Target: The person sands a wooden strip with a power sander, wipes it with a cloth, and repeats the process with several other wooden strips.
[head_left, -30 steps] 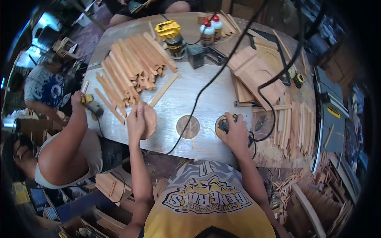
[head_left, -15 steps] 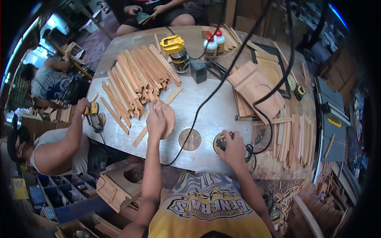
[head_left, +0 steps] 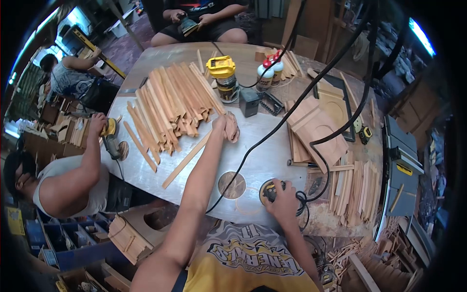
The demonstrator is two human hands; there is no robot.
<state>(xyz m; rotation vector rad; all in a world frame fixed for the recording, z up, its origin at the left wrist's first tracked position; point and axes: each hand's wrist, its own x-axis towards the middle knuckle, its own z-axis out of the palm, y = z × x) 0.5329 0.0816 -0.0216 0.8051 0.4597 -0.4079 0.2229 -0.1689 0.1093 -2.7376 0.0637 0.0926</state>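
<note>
Since the earlier frame, the left hand has reached farther across the table, taking the thin, round wooden piece toward the black boxy case. Its fingers are closed on the piece, though their exact placement is hard to see. The right hand has its fingers curled over a yellow-and-black round sander, which rests on the silvery tabletop sheet near the person's body.

The yellow-and-grey jersey reads "GENERALS", upside down in this view, with smaller lettering too unclear to read and a two-digit number, perhaps 11. Two white bottles with red caps carry dark labels, too small to read. No brand is legible on the yellow-topped tool beside the case.

A long black cable hangs across the view between the wooden piece and the sander. A large stack of light-brown wooden strips lies just beside the left hand, and flat wooden panels are piled beyond the sander. Another person works at the left edge.
</note>
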